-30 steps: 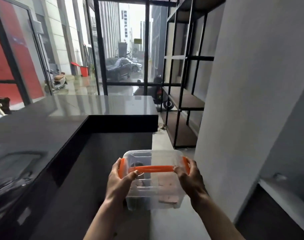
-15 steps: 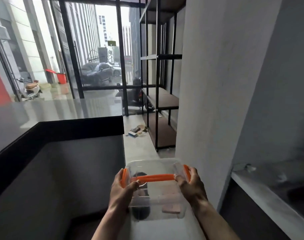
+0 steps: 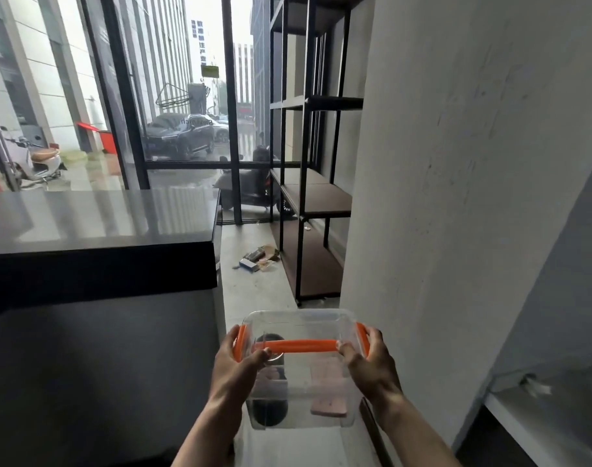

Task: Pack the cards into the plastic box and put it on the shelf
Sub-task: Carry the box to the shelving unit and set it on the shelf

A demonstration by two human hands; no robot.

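Note:
I carry a clear plastic box (image 3: 301, 392) with an orange handle and orange side clips in front of me, low in the view. My left hand (image 3: 235, 369) grips its left side and my right hand (image 3: 372, 365) grips its right side, thumbs on the lid. Pinkish cards (image 3: 328, 407) show through the box's right half; something dark shows through the left half. The black metal shelf (image 3: 316, 197) with brown boards stands ahead, beyond the grey pillar, by the window.
A dark glossy counter (image 3: 99, 224) fills the left side. A grey pillar (image 3: 456, 197) rises on the right, with a white ledge (image 3: 537, 419) past it. Litter (image 3: 257, 259) lies on the floor passage beside the shelf's foot. Glass walls stand behind.
The view has moved forward and turned; the shelf and pillar are nearer. Both hands keep the same grip on the box.

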